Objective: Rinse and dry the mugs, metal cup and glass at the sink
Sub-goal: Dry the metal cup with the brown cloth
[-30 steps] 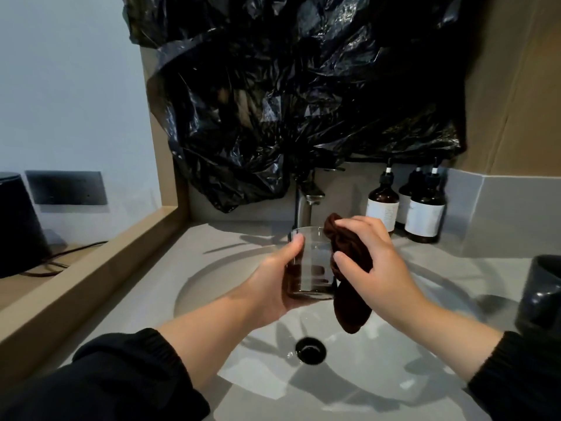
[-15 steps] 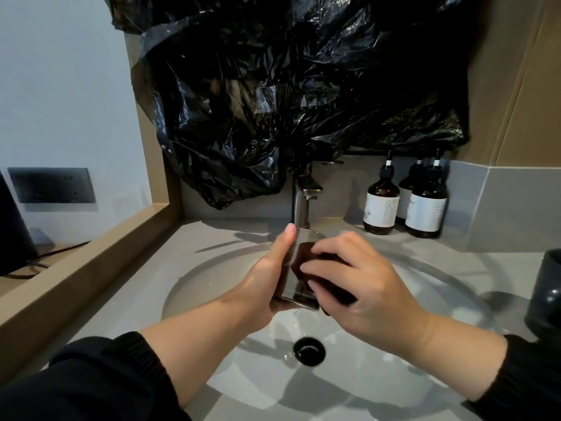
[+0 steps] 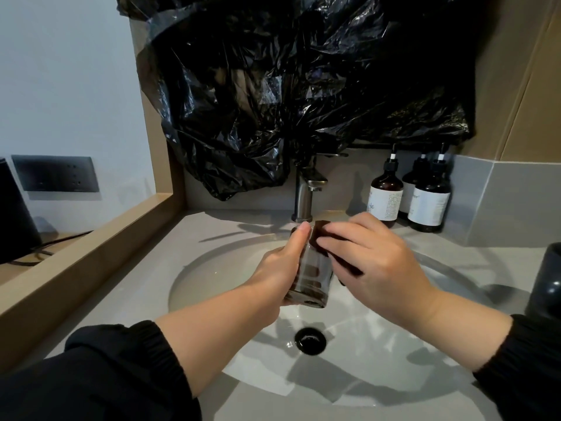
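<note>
Fingers (image 3: 346,233) of our right hand (image 3: 382,268) curl over a dark brown cloth (image 3: 322,227) and press it against the rim of the glass (image 3: 312,278). Our left hand (image 3: 274,276) wraps round the side of the glass, with the thumb lying up along it to the rim. We hold the glass slightly tilted above the sink (image 3: 212,268), just in front of the faucet (image 3: 305,196). We cannot tell how far the cloth reaches inside the glass.

Crumpled black plastic sheeting (image 3: 303,86) hangs over the wall behind and drapes down to the top of the faucet. Below it the pale grey surface (image 3: 164,250) runs around the oval sink. A dark mug (image 3: 546,278) stands on the surface at the right edge, only partly in view. Brown pump bottles (image 3: 385,199) with white labels cluster on the surface at the back right, near the faucet. Smallest is the black drain (image 3: 310,341), which sits in the sink bottom beneath our hands.
</note>
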A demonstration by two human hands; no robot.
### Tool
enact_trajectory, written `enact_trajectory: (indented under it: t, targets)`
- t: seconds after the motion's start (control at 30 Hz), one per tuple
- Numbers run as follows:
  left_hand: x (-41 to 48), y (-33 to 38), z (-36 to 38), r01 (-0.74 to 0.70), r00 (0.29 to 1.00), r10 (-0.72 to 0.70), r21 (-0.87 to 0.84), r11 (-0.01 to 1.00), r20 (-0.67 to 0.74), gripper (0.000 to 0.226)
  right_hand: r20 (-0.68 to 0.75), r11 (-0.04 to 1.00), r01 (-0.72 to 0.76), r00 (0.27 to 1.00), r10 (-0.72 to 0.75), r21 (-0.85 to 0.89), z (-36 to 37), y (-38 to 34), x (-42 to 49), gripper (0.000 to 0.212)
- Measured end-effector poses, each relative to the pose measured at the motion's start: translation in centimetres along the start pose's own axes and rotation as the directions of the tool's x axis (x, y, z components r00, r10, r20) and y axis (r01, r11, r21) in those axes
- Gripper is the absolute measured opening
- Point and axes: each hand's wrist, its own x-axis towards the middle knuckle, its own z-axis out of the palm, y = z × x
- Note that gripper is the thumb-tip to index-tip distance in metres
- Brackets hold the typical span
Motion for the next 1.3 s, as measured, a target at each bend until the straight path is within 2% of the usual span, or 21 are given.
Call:
enact_trajectory:
  t: [0.17,0.33,0.5,0.6,0.67,0.77,0.83,0.97,1.03,1.1,1.17,1.23,1.3]
  targets:
    - [0.1,-0.1,-0.2,-0.003,1.000,0.003,0.009,1.000,0.017,0.061,0.122,0.979,0.176,0.975,-0.188,0.101,0.1,-1.0,-0.6,0.015]
    - [0.1,0.0,0.1,0.010,1.000,-0.010,0.035,0.999,-0.013,0.065,0.041,1.000,-0.002,0.999,0.001,0.011,-0.6,0.3,-0.2,0.016]
    - [-0.3,0.1,-0.3,0.013,0.999,-0.011,-0.049,0.999,0.036,0.061,0.139,0.970,0.190,0.968,-0.211,0.150,-0.2,-1.6,-0.7,0.015]
    - [-0.4,0.2,-0.5,0.024,0.997,-0.019,-0.068,0.997,0.080,0.065,0.158,0.955,0.240,0.951,-0.267,0.173,-0.4,-1.9,-0.7,0.019]
    - [-0.5,0.3,-0.4,0.039,0.995,-0.028,-0.113,0.993,0.098,0.062,0.135,0.965,0.193,0.967,-0.218,0.179,-0.4,-1.6,-0.8,0.020]
    - [-0.7,0.5,-0.3,0.058,0.994,-0.042,-0.154,0.986,0.102,0.058,0.053,0.991,-0.022,0.998,0.016,0.131,-0.6,-0.3,-0.6,0.018]
    - [-0.8,0.5,-0.2,0.080,0.991,-0.061,-0.165,0.983,0.118,0.060,0.026,0.991,-0.092,0.996,0.090,0.101,-0.9,0.0,-0.6,0.018]
    - [-0.7,0.6,-0.4,0.100,0.991,-0.076,-0.229,0.968,0.112,0.060,0.115,0.983,0.067,0.989,-0.087,0.172,-0.9,-1.9,-1.1,0.017]
    - [-0.7,0.7,-0.6,0.106,0.991,-0.083,-0.237,0.966,0.104,0.059,0.156,0.977,0.038,0.985,-0.072,0.209,-0.8,-2.2,-1.1,0.030]
    - [-0.7,0.8,-0.6,0.100,0.992,-0.081,-0.220,0.970,0.095,0.057,0.129,0.961,-0.148,0.984,0.120,0.234,-0.8,-1.6,-0.8,0.039]
    - [-0.9,0.8,-0.4,0.097,0.992,-0.079,-0.197,0.976,0.098,0.056,0.110,0.912,-0.312,0.950,0.293,0.266,-1.0,-0.8,-0.7,0.032]
    - [-1.0,0.7,-0.3,0.103,0.991,-0.086,-0.182,0.978,0.100,0.058,0.127,0.912,-0.312,0.949,0.287,0.266,-1.1,-0.8,-0.8,0.023]
    - [-0.9,0.7,-0.2,0.109,0.991,-0.093,-0.180,0.978,0.092,0.058,0.155,0.955,-0.174,0.978,0.139,0.239,-1.0,-1.6,-1.1,0.021]
